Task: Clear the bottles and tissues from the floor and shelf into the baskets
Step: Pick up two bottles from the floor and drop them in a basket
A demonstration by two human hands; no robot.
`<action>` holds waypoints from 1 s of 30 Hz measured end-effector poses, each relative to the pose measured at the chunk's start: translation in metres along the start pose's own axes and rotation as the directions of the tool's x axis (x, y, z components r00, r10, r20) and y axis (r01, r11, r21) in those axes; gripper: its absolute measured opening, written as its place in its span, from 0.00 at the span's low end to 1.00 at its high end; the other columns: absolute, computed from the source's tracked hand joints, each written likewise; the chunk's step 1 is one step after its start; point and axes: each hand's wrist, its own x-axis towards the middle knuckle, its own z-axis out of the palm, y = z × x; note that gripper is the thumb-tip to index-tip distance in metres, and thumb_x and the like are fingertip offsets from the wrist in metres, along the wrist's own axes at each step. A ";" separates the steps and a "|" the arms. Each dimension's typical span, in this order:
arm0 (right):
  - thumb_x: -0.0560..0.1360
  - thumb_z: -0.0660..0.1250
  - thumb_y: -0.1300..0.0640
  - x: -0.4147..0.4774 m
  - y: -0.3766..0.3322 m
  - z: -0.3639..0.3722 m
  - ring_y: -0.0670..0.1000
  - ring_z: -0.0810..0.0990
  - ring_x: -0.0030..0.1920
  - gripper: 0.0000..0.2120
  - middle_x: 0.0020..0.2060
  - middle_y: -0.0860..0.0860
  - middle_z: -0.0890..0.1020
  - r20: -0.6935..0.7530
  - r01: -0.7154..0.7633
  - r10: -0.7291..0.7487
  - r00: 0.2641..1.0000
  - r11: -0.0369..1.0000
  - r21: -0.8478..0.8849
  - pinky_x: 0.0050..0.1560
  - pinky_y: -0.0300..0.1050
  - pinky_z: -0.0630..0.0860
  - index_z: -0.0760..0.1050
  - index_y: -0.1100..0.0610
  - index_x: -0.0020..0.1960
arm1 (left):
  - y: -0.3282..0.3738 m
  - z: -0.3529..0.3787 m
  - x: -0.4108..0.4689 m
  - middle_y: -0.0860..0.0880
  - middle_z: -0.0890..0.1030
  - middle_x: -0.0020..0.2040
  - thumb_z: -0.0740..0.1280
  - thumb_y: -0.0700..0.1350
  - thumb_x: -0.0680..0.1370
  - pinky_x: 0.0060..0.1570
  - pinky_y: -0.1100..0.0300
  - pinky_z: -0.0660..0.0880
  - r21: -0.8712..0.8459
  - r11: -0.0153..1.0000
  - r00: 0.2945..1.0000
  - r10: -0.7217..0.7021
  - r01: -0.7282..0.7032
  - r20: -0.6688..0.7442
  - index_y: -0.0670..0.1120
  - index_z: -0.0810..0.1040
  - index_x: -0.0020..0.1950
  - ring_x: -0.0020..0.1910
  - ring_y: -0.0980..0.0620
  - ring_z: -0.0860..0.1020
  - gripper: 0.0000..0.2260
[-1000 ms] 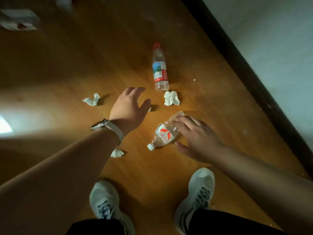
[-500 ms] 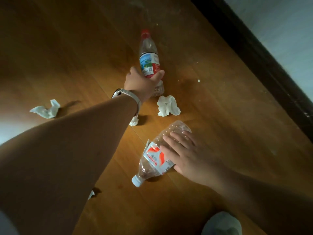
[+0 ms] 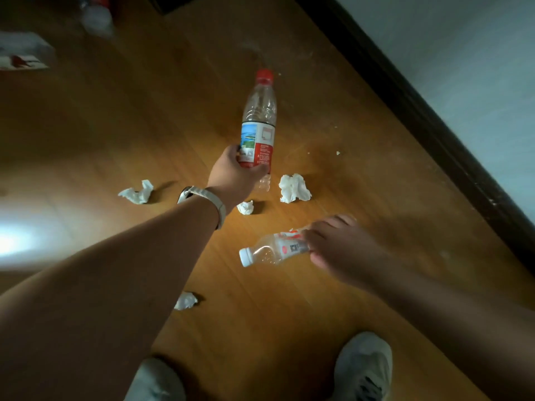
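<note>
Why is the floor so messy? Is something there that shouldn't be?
Crumpled tissues litter the wooden floor: a big tissue beside the red-capped bottle, a small tissue by the watch strap, a twisted tissue further left, a fourth tissue nearest the shoes. Crumbs lie toward the wall. The right hand grips the white-capped bottle.

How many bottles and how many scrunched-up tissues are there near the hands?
Bottles: 2 (red-capped bottle, white-capped bottle)
Crumpled tissues: 4
Total: 6
The blurry things at the top left are not counted.
</note>
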 end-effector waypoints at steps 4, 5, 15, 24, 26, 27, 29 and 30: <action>0.74 0.67 0.54 -0.032 -0.034 -0.077 0.52 0.77 0.51 0.14 0.52 0.50 0.80 -0.069 -0.102 0.107 0.992 0.993 0.062 0.50 0.52 0.74 0.76 0.55 0.59 | 0.040 -0.055 -0.068 0.58 0.81 0.45 0.75 0.51 0.71 0.27 0.72 0.71 -0.023 1.000 0.999 0.001 -0.002 -0.047 0.53 0.75 0.59 0.35 0.68 0.79 0.19; 0.73 0.69 0.55 -0.040 -0.043 -0.099 0.52 0.78 0.50 0.14 0.50 0.50 0.81 -0.103 -0.136 0.145 0.984 0.987 0.086 0.49 0.51 0.75 0.77 0.55 0.58 | 0.052 -0.069 -0.086 0.58 0.81 0.45 0.75 0.51 0.71 0.27 0.72 0.71 -0.017 1.000 0.998 0.001 -0.002 -0.058 0.53 0.75 0.60 0.36 0.68 0.79 0.19; 0.70 0.72 0.58 -0.118 -0.133 -0.319 0.52 0.78 0.36 0.08 0.38 0.49 0.80 -0.322 -0.375 0.474 0.819 0.868 0.325 0.34 0.42 0.71 0.79 0.57 0.48 | 0.217 -0.208 -0.252 0.59 0.82 0.46 0.75 0.52 0.71 0.32 0.70 0.74 -0.084 0.996 0.995 0.002 -0.010 -0.100 0.56 0.77 0.57 0.40 0.62 0.81 0.16; 0.76 0.67 0.49 -0.179 -0.203 -0.499 0.48 0.78 0.38 0.10 0.41 0.48 0.80 -0.256 -0.467 0.667 0.699 0.698 0.543 0.31 0.47 0.76 0.77 0.56 0.51 | 0.346 -0.288 -0.382 0.56 0.82 0.54 0.76 0.50 0.73 0.39 0.70 0.78 -0.194 0.979 0.995 0.047 -0.064 -0.088 0.52 0.73 0.67 0.48 0.62 0.82 0.24; 0.76 0.66 0.48 -0.189 -0.218 -0.529 0.46 0.77 0.37 0.10 0.41 0.47 0.79 -0.228 -0.469 0.703 0.674 0.645 0.603 0.31 0.47 0.77 0.76 0.54 0.49 | 0.369 -0.305 -0.403 0.56 0.82 0.55 0.75 0.51 0.73 0.43 0.67 0.79 -0.210 0.975 0.995 0.061 -0.076 -0.078 0.52 0.72 0.68 0.50 0.61 0.82 0.25; 0.76 0.66 0.47 -0.192 -0.224 -0.543 0.45 0.77 0.36 0.10 0.40 0.47 0.79 -0.217 -0.472 0.717 0.662 0.624 0.623 0.30 0.46 0.77 0.75 0.54 0.48 | 0.380 -0.314 -0.413 0.57 0.82 0.55 0.75 0.52 0.73 0.44 0.65 0.80 -0.217 0.972 0.994 0.077 -0.092 -0.075 0.53 0.72 0.68 0.50 0.60 0.82 0.25; 0.76 0.65 0.44 -0.201 -0.236 -0.569 0.43 0.76 0.34 0.10 0.38 0.44 0.77 -0.187 -0.510 0.749 0.636 0.589 0.627 0.28 0.44 0.76 0.72 0.51 0.45 | 0.398 -0.327 -0.429 0.57 0.82 0.54 0.75 0.53 0.73 0.46 0.63 0.81 -0.235 0.963 0.991 0.118 -0.128 -0.055 0.54 0.73 0.67 0.51 0.60 0.82 0.24; 0.76 0.64 0.43 -0.206 -0.243 -0.581 0.43 0.77 0.34 0.11 0.38 0.44 0.77 -0.165 -0.533 0.766 0.622 0.568 0.627 0.28 0.44 0.77 0.71 0.50 0.45 | 0.404 -0.332 -0.437 0.57 0.82 0.54 0.75 0.53 0.74 0.46 0.61 0.81 -0.254 0.958 0.991 0.131 -0.135 -0.036 0.54 0.73 0.67 0.51 0.59 0.82 0.24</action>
